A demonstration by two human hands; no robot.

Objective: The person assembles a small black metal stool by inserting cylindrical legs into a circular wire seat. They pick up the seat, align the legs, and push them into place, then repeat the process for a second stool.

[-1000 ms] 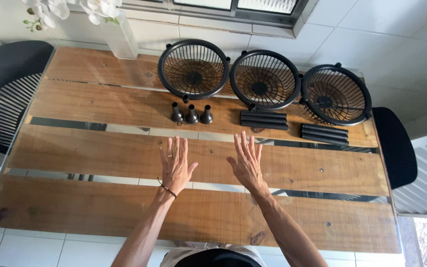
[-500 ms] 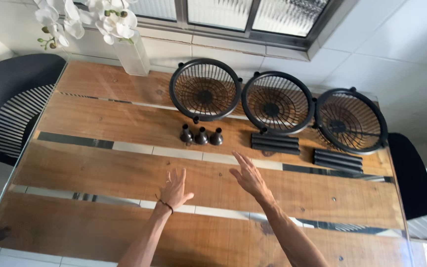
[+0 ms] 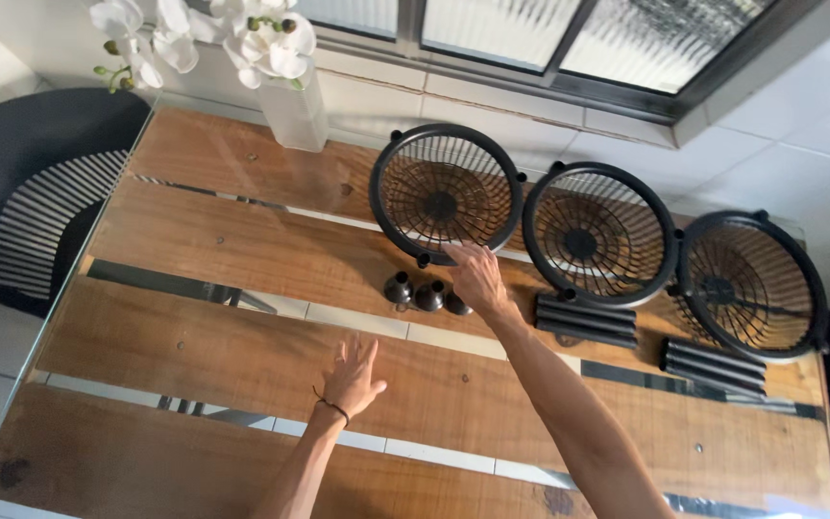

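Right hand (image 3: 477, 279) open, fingertips on the nearest fan grille's (image 3: 446, 192) rim; left hand (image 3: 353, 380) open, hovering flat over the table (image 3: 242, 346) — balance, likely.

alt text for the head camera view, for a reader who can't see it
A person's right hand reaches the rim of the leftmost of three round black fan grilles on a wooden table. The left hand hovers open nearer them.

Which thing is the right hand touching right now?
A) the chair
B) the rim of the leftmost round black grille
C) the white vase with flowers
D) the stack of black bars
B: the right hand rests its fingers on the lower rim of the leftmost black grille.
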